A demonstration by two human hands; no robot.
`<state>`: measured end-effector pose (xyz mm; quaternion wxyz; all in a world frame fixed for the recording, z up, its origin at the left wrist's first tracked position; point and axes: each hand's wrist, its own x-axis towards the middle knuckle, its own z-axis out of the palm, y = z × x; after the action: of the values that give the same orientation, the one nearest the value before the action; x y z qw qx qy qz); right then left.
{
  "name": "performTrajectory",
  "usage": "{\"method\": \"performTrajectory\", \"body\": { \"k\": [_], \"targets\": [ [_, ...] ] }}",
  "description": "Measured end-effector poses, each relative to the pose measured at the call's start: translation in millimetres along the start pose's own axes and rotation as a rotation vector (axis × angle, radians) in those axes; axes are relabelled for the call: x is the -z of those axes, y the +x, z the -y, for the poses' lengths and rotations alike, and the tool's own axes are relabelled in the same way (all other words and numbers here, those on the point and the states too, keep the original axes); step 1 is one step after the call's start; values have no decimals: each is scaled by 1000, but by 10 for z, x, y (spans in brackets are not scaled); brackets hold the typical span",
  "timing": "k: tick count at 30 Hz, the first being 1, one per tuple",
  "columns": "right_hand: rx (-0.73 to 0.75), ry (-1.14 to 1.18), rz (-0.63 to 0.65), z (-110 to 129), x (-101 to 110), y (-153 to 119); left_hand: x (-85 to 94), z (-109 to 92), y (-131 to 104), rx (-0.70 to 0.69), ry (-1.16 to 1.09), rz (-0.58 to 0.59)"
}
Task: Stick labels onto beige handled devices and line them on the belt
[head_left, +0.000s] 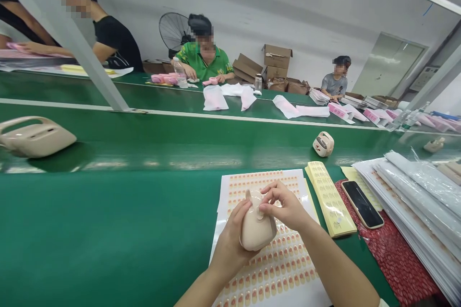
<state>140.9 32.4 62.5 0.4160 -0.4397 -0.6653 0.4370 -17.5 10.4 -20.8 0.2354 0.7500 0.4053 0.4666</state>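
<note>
A small cream plastic device (pixel 256 235) with a loop handle is tilted up in my left hand (pixel 232 244), whose fingers wrap round its left side and underside. My right hand (pixel 284 205) has thumb and forefinger closed at the handle end, touching the device. A small pale oval shows by the thumb tip; whether it is a loose piece or part of the device I cannot tell. Beneath both hands lies a white sheet of oval stickers (pixel 284 276), cream with orange-red marks in rows.
To the right are a yellow label stack (pixel 329 201), a phone (pixel 362 204) on red bubble wrap (pixel 398 259), and stacked plastic-wrapped sheets (pixel 425 201). Similar cream devices (pixel 39 136) sit on the green belt (pixel 187 141) beyond. Several people work across it.
</note>
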Motion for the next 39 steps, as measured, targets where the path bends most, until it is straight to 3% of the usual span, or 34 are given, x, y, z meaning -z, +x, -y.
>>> {"method": "performTrajectory", "body": {
  "k": [7, 16, 26, 33, 39],
  "targets": [
    [28, -19, 0, -46, -28, -26, 42, 65, -14, -45, 81, 72],
    [151, -55, -10, -95, -56, -49, 30, 47, -6, -54, 71, 52],
    [306, -440, 32, -48, 8, -97, -8, 65, -13, -22, 88, 39],
    [273, -700, 98, 122, -25, -244, -75, 164, -30, -38, 33, -31],
    [83, -527, 98, 142, -13, -215, -4, 54, -4, -93, 10, 0]
  ]
}}
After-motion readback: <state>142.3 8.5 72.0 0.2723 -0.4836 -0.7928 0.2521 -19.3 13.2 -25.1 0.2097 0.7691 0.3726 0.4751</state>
